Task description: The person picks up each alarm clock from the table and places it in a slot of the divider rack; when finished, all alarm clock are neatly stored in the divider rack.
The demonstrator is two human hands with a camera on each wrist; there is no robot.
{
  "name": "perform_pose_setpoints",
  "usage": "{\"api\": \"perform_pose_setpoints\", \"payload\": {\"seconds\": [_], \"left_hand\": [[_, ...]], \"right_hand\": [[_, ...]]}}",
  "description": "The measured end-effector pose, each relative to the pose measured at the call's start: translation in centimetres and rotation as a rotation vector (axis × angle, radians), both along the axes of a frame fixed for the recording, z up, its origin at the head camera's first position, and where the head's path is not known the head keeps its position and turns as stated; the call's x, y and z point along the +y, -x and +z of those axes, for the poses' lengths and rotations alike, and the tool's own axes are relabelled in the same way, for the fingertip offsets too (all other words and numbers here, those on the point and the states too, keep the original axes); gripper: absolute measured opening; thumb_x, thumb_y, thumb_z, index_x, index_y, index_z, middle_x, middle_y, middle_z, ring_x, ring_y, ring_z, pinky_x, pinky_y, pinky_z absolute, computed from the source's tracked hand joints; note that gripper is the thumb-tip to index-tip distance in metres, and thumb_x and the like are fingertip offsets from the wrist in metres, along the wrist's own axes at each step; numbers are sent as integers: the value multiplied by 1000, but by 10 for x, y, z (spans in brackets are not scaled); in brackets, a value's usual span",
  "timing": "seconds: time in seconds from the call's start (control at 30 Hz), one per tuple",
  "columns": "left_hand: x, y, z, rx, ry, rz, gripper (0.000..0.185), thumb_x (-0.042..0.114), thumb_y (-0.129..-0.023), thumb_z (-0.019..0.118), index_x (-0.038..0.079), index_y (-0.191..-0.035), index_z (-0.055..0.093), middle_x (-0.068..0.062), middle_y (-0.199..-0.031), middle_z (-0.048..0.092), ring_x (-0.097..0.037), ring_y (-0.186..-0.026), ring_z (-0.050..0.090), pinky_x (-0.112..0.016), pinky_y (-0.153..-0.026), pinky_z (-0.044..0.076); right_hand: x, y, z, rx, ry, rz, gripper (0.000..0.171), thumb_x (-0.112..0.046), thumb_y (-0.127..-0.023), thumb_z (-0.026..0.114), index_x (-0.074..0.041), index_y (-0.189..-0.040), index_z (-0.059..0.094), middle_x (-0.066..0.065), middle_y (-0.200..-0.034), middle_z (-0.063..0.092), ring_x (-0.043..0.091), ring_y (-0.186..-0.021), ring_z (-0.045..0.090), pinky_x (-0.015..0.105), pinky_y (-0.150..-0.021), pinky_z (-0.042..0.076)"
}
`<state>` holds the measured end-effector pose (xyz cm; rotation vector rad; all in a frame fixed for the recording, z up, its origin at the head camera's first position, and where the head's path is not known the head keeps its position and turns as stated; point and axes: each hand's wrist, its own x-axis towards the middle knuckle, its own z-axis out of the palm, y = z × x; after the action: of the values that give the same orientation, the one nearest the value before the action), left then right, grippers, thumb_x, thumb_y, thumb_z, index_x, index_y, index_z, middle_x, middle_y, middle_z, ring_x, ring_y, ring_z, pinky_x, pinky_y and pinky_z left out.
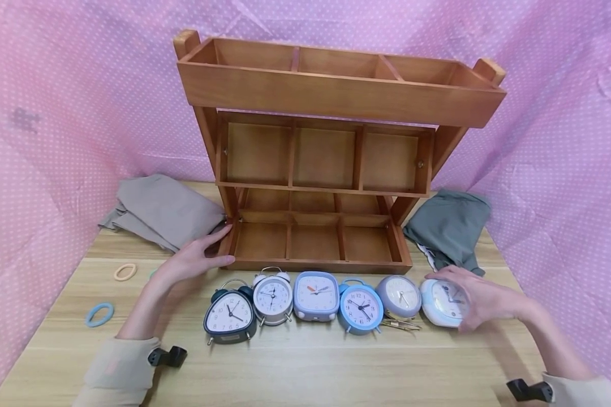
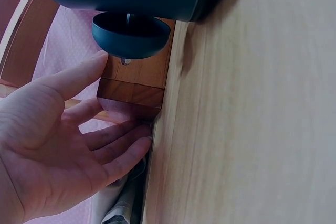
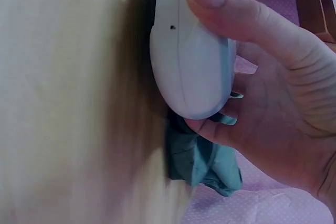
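Note:
At the right end of a row of clocks, my right hand (image 1: 481, 297) grips a white and light-blue alarm clock (image 1: 444, 302), thumb on its near side and fingers round the far side. In the right wrist view the white casing (image 3: 191, 61) shows edge-on under the thumb. My left hand (image 1: 196, 261), fingers extended, touches the lower left corner of a brown wooden rack (image 1: 315, 265). A dark green alarm clock (image 1: 231, 316) stands just right of that hand. The left wrist view shows the fingers at the rack's wooden end (image 2: 131, 90), the hand holding nothing.
Between the hands stand a silver clock (image 1: 273, 299), a lavender square clock (image 1: 316, 295), a blue clock (image 1: 360, 308) and a purple round clock (image 1: 400, 297). Grey cloth (image 1: 165, 209) lies left of the rack, green cloth (image 1: 448, 226) right. A blue ring (image 1: 99, 323) and beige ring (image 1: 125, 265) lie left.

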<state>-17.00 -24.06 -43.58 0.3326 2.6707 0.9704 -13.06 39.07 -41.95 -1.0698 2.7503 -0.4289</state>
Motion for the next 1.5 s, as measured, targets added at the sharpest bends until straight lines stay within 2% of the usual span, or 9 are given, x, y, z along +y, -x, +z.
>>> {"api": "perform_pose_setpoints", "payload": {"seconds": [0.13, 0.3, 0.4, 0.5, 0.7, 0.8, 1.07, 1.33, 1.5], "left_hand": [[1, 0, -1, 3, -4, -1, 85, 51, -97, 66, 21, -165, 25, -25, -168, 27, -50, -153, 27, -68, -122, 28], [1, -1, -1, 3, 11, 6, 84, 50, -98, 66, 23, -165, 24, -26, -167, 27, -51, -153, 28, -70, -121, 29], [1, -2, -1, 6, 21, 8, 84, 51, -98, 65, 24, -165, 24, -26, -168, 27, -51, -153, 28, -71, -120, 29], [1, -2, 0, 3, 21, 5, 84, 52, -97, 65, 24, -165, 24, -26, -168, 27, -52, -153, 28, -70, -120, 29], [2, -1, 1, 1, 24, 0, 85, 54, -97, 65, 23, -165, 24, -27, -167, 26, -52, -153, 27, -71, -120, 29], [3, 0, 1, 2, 23, -3, 84, 52, -98, 65, 23, -165, 24, -27, -167, 26, -52, -152, 27, -70, -120, 29], [1, 0, -1, -2, 5, -1, 85, 51, -97, 66, 25, -165, 23, -26, -168, 27, -52, -152, 28, -69, -121, 29], [-1, -1, -3, 10, 5, -8, 86, 56, -96, 65, 25, -165, 23, -26, -167, 28, -52, -151, 29, -70, -120, 30], [-3, -1, -2, 8, -2, -15, 85, 54, -97, 65, 25, -166, 22, -28, -167, 27, -54, -151, 29, -70, -119, 30]], "right_hand": [[3, 5, 17, 19, 24, 8, 108, -23, -38, 97, -14, -139, 59, -4, -130, 59, -4, -112, 49, 24, -89, 50], [-3, 21, 41, 67, 72, 81, 110, -20, -39, 99, -8, -140, 57, -8, -126, 58, -4, -108, 50, 19, -88, 48], [-12, 29, 51, 85, 86, 109, 108, -21, -42, 98, -9, -141, 57, -7, -126, 59, -2, -109, 50, 19, -88, 46], [-25, 37, 57, 79, 80, 101, 104, -26, -46, 97, -15, -141, 58, -7, -127, 60, -1, -111, 50, 19, -89, 46], [-60, 50, 59, 32, 85, 90, 96, -30, -55, 96, -18, -142, 57, -5, -131, 62, 6, -115, 55, 26, -93, 49], [-82, 57, 60, -9, 100, 81, 96, -33, -61, 96, -17, -145, 54, -3, -134, 62, 11, -118, 56, 34, -95, 51], [-153, 81, 58, -112, 95, 107, 97, -32, -65, 93, -17, -150, 49, 4, -143, 58, 22, -125, 53, 46, -102, 49], [-204, 101, 59, -176, 114, 137, 99, -34, -67, 92, -21, -152, 44, 1, -137, 59, 21, -120, 55, 45, -100, 49], [-230, 111, 58, -162, 133, 174, 100, -34, -68, 93, -16, -154, 44, 4, -140, 59, 23, -122, 55, 45, -103, 49]]}}
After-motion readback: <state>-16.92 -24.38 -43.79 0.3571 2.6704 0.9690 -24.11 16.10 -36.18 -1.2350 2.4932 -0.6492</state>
